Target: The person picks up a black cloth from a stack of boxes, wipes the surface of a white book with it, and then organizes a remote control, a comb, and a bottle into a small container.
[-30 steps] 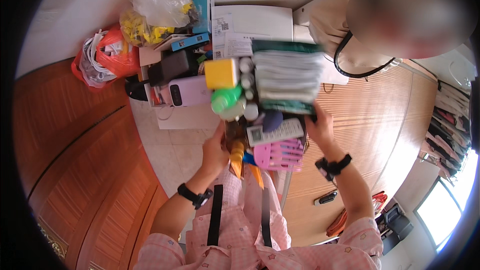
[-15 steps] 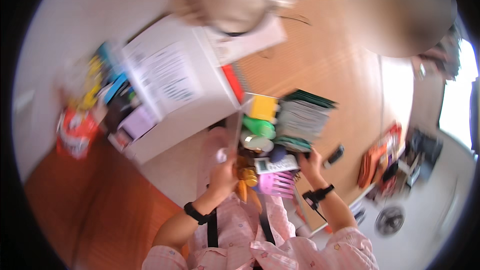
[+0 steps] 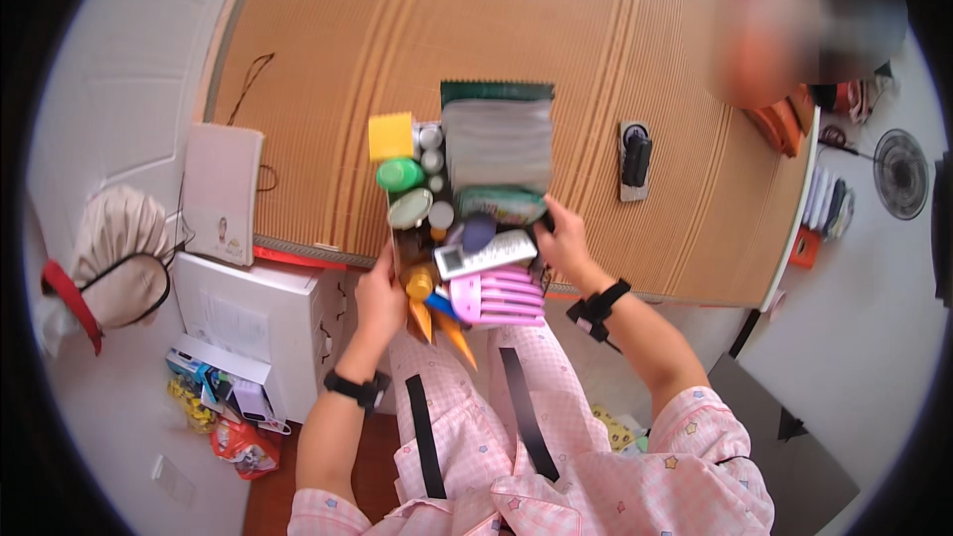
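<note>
Both hands carry a storage box point(image 3: 391, 223) packed with small items; most of its walls are hidden. My left hand point(image 3: 378, 300) grips its left side, fingers partly out of sight. My right hand point(image 3: 566, 238) holds the right side near the green packets. Inside are a yellow box point(image 3: 390, 137), a green-capped bottle point(image 3: 399, 175), a pale round-lidded jar point(image 3: 409, 208) and upright grey-and-green packets point(image 3: 496, 144). Nearer me lie a white remote control point(image 3: 486, 254), a pink wide-toothed comb point(image 3: 498, 296), a gold-capped bottle point(image 3: 419, 282) and orange pointed pieces point(image 3: 457, 342).
Ahead spreads a bed with a woven mat point(image 3: 318, 60). On it are a dark object on a grey base point(image 3: 635, 161) and a pale flat notebook-like item point(image 3: 224, 197). A white cabinet point(image 3: 288, 337) and beige bag point(image 3: 124, 233) are left; a fan point(image 3: 901, 174) stands right.
My view has swung rightward, so the cabinet now appears lower left and the bed fills the front. Both hands keep holding the box, which now appears over the bed's near edge.
</note>
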Demonstrator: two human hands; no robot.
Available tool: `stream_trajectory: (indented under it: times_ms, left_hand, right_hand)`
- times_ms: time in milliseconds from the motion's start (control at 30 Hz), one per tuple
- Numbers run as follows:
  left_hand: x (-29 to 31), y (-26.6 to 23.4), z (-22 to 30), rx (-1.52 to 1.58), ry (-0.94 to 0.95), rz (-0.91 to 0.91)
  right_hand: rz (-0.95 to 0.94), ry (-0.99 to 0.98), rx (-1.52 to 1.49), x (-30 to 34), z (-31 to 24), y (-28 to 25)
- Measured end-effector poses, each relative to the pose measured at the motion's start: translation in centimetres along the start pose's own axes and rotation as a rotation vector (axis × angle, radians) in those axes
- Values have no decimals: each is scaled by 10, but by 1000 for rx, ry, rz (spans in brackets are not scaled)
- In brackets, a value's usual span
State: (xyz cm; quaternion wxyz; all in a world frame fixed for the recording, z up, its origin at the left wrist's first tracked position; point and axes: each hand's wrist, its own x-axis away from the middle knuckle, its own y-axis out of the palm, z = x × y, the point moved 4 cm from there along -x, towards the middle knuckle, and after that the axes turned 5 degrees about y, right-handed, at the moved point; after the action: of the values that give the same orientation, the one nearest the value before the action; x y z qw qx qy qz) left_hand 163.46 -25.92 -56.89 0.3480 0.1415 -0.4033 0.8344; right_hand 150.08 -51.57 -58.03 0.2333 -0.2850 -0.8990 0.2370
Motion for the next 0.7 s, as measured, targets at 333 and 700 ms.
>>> stream_trajectory:
  times_ms: [333, 700]
  left_hand:
    - [-189, 88, 91, 38, 257, -61]
    - [-265, 102, 167, 228, 207, -183]
  right_hand:
    - [211, 124, 107, -140, 86, -93]
    - [298, 328, 110, -208, 110, -126]
